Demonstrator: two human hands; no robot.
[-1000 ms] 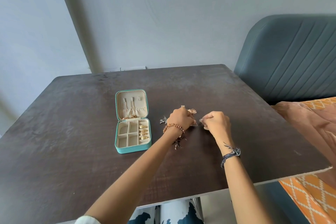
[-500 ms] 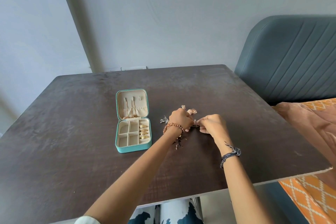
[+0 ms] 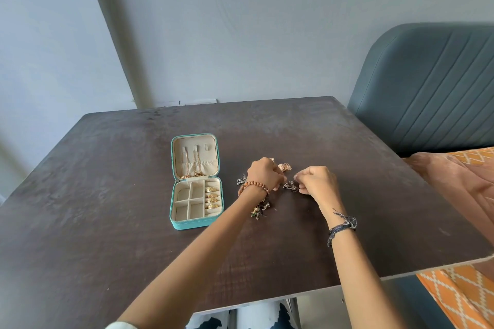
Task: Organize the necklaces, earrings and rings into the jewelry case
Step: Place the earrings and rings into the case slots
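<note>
While the triangular silver earrings (image 3: 290, 186) are pinched between the curled fingertips of the right hand (image 3: 319, 184), the left hand (image 3: 263, 173) is curled beside them, and whether it grips anything cannot be told. These earrings are held just above the table (image 3: 107, 222), well apart from the open jewelry case (image 3: 196, 181), where gold rings (image 3: 212, 197) are already seated in the right-hand slots and necklaces (image 3: 191, 165) are hung in the lid. A slip is judged likely, since so small a piece is held by so light a pinch. A gold earring (image 3: 284, 167) beyond the hands, a silver cluster (image 3: 241, 180) and a dark beaded piece (image 3: 260, 208) under the left wrist could be swept or snagged as the arm is moved toward the case.
</note>
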